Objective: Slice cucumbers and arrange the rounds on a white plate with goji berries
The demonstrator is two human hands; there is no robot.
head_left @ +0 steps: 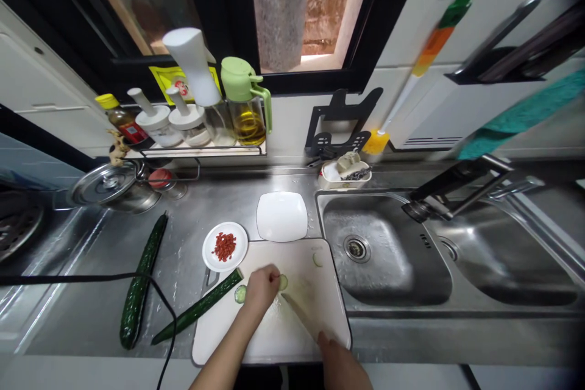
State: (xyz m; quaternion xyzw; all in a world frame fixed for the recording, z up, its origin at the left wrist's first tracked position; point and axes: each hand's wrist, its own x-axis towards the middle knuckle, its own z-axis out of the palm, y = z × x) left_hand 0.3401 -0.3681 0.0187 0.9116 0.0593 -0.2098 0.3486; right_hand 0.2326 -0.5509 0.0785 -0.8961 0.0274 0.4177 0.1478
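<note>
My left hand [262, 286] is over the white cutting board [269, 341], fingers pinched at the edge of a thin cucumber slice [283, 282]. My right hand [329, 347], near the board's lower right, grips a kitchen knife [299, 314]; its handle is mostly hidden, and the blade tip points toward the slice. Beside my left wrist lies a short cucumber piece [240, 294]. A cut cucumber [198, 306] rests across the board's left edge. Near the upper right corner of the board is a curved strip of cucumber [317, 259].
Behind the board stand a white square dish [282, 217] and a white plate [208, 250] of small red pieces. A whole cucumber [142, 286] lies left, near a black cable [158, 289]. The double sink [388, 244] is right; an oil jug [247, 103] stands on the rack.
</note>
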